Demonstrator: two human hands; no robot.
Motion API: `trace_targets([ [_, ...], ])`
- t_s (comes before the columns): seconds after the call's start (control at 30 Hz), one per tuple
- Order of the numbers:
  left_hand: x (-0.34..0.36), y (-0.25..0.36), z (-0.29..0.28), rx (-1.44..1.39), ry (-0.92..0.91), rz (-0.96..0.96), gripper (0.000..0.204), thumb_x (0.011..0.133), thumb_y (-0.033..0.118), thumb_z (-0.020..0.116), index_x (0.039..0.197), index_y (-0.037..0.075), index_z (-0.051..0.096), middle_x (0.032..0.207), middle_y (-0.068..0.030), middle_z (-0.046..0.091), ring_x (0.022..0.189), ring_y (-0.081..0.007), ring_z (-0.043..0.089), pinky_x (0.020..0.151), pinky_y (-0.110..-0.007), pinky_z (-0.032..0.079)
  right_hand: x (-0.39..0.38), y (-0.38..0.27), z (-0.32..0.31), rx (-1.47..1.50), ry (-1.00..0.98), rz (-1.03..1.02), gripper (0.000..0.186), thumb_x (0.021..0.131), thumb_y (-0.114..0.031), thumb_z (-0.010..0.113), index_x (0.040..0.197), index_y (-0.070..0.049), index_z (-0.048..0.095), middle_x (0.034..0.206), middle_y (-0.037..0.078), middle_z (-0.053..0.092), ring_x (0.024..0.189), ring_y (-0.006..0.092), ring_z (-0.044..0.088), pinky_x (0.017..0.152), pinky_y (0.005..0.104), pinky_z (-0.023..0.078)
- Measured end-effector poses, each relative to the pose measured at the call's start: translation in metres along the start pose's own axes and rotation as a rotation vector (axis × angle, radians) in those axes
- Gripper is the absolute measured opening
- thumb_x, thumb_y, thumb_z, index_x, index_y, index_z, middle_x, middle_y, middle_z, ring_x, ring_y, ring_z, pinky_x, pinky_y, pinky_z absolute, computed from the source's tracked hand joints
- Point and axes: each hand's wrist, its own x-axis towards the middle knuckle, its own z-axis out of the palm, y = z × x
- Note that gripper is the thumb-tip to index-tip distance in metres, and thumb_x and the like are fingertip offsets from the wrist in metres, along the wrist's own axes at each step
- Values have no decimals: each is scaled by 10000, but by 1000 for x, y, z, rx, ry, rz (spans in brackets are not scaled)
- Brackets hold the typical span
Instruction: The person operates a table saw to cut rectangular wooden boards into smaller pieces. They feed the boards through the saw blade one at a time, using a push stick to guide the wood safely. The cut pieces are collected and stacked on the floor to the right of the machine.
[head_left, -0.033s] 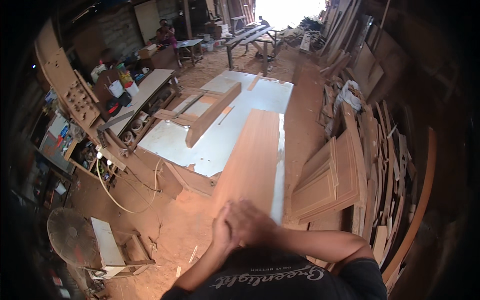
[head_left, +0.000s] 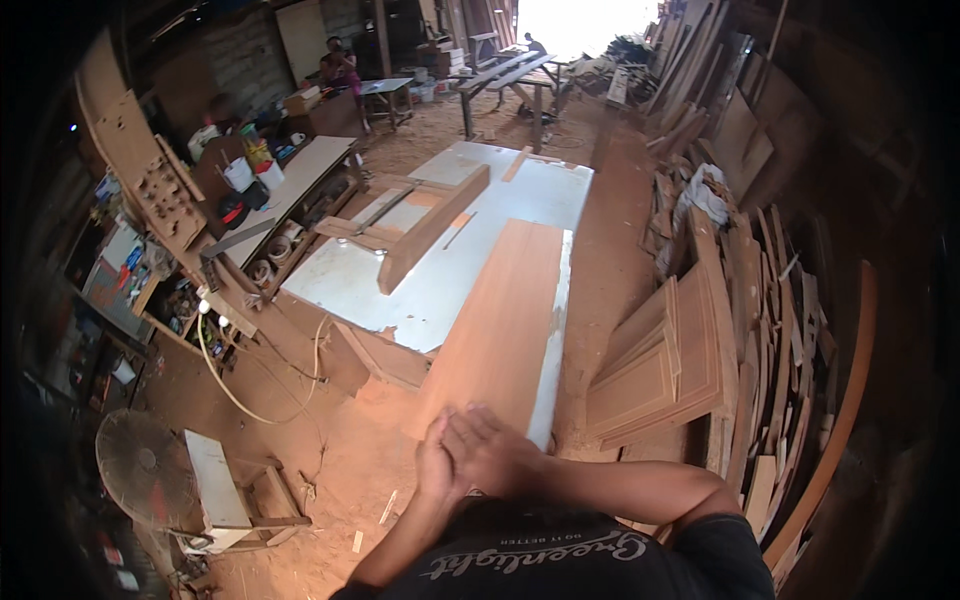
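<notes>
My left hand [head_left: 436, 462] and my right hand [head_left: 500, 462] are pressed together, the right lying across the left. Their fingers look stretched out, and no object shows between them, though the palms are hidden. Both hands are in front of my chest, over the near end of a wide reddish-brown wooden board [head_left: 510, 310]. I cannot tell whether they touch it. The board lies lengthwise along the right side of a worktable with a whitish top [head_left: 440, 270].
A wooden frame with a thick beam [head_left: 432, 230] lies on the worktable. Panelled wood [head_left: 660, 360] and stacked offcuts [head_left: 765, 330] line the right. At the left are a cluttered bench [head_left: 300, 180], a looping cable [head_left: 240, 405] and a fan [head_left: 147, 468]. A person [head_left: 342, 65] is far back.
My hands stay together and shift slightly, with the right fingers less blurred now. The whole view has moved a little; the board and worktable look unmoved.
</notes>
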Motion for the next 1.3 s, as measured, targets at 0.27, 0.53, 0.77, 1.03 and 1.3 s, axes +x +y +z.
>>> trace_targets([
  [0.27, -78, 83, -103, 82, 602, 309, 647, 1088, 373, 618, 1522, -71, 435, 1453, -273, 597, 1290, -396, 643, 1069, -492, 573, 15, 103, 108, 199, -172, 657, 745, 1022, -576, 597, 1468, 20, 573, 1541, 305, 524, 1517, 460, 394, 1230, 631, 258],
  [0.53, -90, 174, -162, 118, 712, 399, 552, 1137, 344, 537, 1497, -68, 466, 1399, -255, 631, 1170, -359, 712, 908, -480, 655, 83, 111, 185, 416, -414, 996, 1173, 972, -786, 512, 1702, 28, 88, 1731, 384, 96, 1633, 522, 17, 1282, 700, 40],
  [0.77, -37, 168, -150, 122, 752, 380, 556, 1133, 370, 555, 1449, -82, 491, 1360, -239, 645, 1135, -340, 720, 895, -470, 656, 118, 153, 237, 346, -292, 1189, 1108, 986, -688, 584, 1691, 38, 136, 1710, 418, 72, 1619, 547, 24, 1293, 655, 72],
  [1.03, 21, 153, -128, 136, 713, 325, 576, 1115, 348, 605, 1454, -95, 465, 1420, -245, 608, 1260, -337, 663, 1017, -489, 596, 112, 225, 273, 259, -205, 1183, 1127, 932, -693, 658, 1676, 32, 221, 1646, 484, 176, 1567, 634, 110, 1263, 687, 111],
  [1.3, 92, 155, -29, 2128, 416, 761, 663, 999, 223, 669, 1574, -26, 455, 1626, -307, 431, 1539, -468, 376, 1294, -591, 228, 113, 318, 286, 272, -177, 1225, 1078, 915, -596, 724, 1650, 36, 250, 1645, 462, 167, 1550, 633, 147, 1248, 701, 163],
])
